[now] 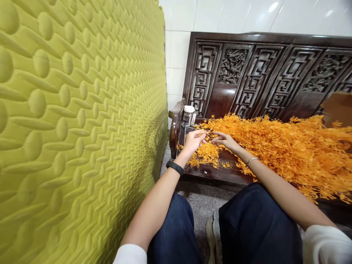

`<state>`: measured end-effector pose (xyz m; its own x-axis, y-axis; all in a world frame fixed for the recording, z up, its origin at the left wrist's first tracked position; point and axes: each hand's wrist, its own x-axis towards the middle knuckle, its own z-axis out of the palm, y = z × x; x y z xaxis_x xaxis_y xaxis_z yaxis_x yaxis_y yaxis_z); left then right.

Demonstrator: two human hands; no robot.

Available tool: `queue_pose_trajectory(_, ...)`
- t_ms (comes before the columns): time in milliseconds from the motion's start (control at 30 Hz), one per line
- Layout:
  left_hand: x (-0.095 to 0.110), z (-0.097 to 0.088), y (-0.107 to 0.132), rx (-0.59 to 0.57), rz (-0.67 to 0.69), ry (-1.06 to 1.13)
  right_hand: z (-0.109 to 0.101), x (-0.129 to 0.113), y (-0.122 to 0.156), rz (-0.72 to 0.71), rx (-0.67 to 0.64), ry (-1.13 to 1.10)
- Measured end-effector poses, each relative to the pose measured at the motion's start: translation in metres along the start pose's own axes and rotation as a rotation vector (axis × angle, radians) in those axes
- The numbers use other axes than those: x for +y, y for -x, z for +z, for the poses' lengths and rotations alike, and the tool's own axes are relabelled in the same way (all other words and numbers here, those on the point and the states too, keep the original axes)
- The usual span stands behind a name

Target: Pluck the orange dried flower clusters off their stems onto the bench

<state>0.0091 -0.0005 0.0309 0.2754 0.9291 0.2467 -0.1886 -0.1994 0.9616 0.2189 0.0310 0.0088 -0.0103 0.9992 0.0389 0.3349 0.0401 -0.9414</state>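
My left hand [194, 141] is closed in a pinch, with a thin piece of an orange artificial flower sprig [208, 132] at its fingertips. Just to the right, my right hand [224, 140] has its fingers stretched toward that piece, apart from each other; whether they touch it is too small to tell. Below both hands lies a small pile of loose orange sprig pieces [206, 154] on the dark wooden bench seat [222, 176]. A large heap of orange artificial flower sprigs [297, 150] spreads along the bench to the right.
A clear jar with a white lid [188, 116] stands by the bench's left armrest [175, 124]. The carved bench back [236, 73] rises behind. A yellow foam mat [82, 121] stands upright close on the left. Brown cardboard [337, 109] shows at the far right.
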Motion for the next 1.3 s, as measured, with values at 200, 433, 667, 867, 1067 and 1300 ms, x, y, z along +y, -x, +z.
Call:
queue_pose_trajectory(200,-0.006,-0.003,-0.001,-0.057,-0.014,-0.039,0.018,-0.036,0.028,-0.193,-0.181,-0.210)
queue_pose_trajectory(433,0.010,-0.005,0.008,-0.195,0.015,-0.027,0.028,-0.060,0.049,-0.336,0.091,-0.224)
queue_pose_trajectory(667,0.014,-0.018,0.018,-0.125,0.067,-0.304,0.014,-0.068,0.050,-0.384,0.144,-0.517)
queue_pose_trajectory(867,0.025,-0.019,0.029,-0.212,0.168,-0.353,0.010,-0.066,0.049,-0.349,0.186,-0.635)
queue_pose_trajectory(1067,0.037,-0.029,0.038,-0.031,0.266,-0.623,0.005,-0.065,0.042,-0.356,0.211,-0.757)
queue_pose_trajectory(1300,0.048,-0.046,0.053,0.015,0.177,-0.254,0.009,-0.068,0.042,-0.198,0.160,-0.899)
